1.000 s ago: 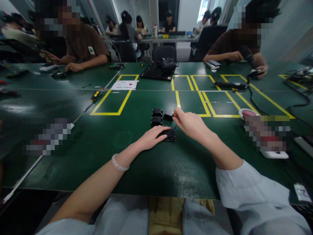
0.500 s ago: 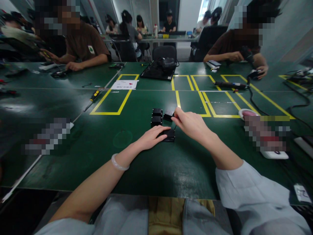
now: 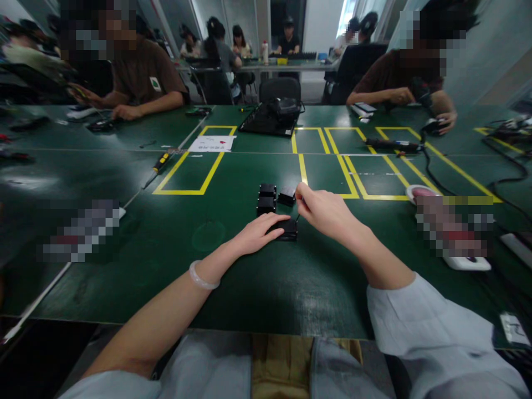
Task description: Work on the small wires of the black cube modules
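My left hand (image 3: 258, 233) lies across a small black block (image 3: 290, 230) on the table, fingers stretched over its top and thumb along its near side, holding it down. Pinched in my right hand (image 3: 322, 206) is a thin dark tool (image 3: 297, 218); its handle is hidden by the fingers. The tool's shaft points down at the block's right edge. Just beyond my left fingers stand two similar black blocks (image 3: 266, 198), one behind the other. Another black block (image 3: 286, 195) sits at an angle beside them, close to my right fingertips.
A yellow-black screwdriver (image 3: 161, 162) lies at the left. Yellow tape (image 3: 178, 193) marks areas on the green table. A black flat panel (image 3: 266, 124) lies at the back. At the right are a pen-like black tool (image 3: 393, 144) with a cable and a pixelated white-edged object (image 3: 469, 263). Co-workers sit opposite.
Hardly anything differs. My right hand and the thin tool have shifted or turned very slightly, while my left hand stays on the block.
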Demonstrator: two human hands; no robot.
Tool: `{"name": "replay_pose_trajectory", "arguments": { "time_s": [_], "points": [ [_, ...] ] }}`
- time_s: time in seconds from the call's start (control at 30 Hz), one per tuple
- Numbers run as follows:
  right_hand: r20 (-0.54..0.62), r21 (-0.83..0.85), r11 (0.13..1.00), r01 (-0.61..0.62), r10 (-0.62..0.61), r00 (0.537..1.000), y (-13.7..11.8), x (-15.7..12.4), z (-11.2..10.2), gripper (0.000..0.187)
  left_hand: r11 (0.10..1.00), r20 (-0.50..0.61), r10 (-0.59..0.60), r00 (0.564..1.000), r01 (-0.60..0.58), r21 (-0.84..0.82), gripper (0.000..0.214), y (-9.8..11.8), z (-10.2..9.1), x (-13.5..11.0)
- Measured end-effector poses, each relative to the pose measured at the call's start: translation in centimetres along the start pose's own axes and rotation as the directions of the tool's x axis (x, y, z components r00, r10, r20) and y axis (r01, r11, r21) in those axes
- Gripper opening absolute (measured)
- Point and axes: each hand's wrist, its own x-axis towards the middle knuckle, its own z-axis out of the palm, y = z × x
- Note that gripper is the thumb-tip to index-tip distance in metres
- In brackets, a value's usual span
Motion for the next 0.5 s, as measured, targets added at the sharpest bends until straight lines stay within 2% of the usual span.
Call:
{"name": "replay_pose_trajectory", "arguments": {
  "time_s": [0.27,0.5],
  "points": [
    [0.029,-0.048,0.999,-0.019,0.021,0.999,0.18,0.19,0.22,0.031,1.000,0.005,-0.011,1.000,0.011,-0.003,0.042,0.27,-0.18,-0.07],
    [0.014,-0.009,1.000,-0.011,0.011,1.000,0.12,0.06,0.08,0.028,1.000,-0.001,-0.008,1.000,0.008,-0.003,0.042,0.01,-0.07,-0.04]
  ]
}}
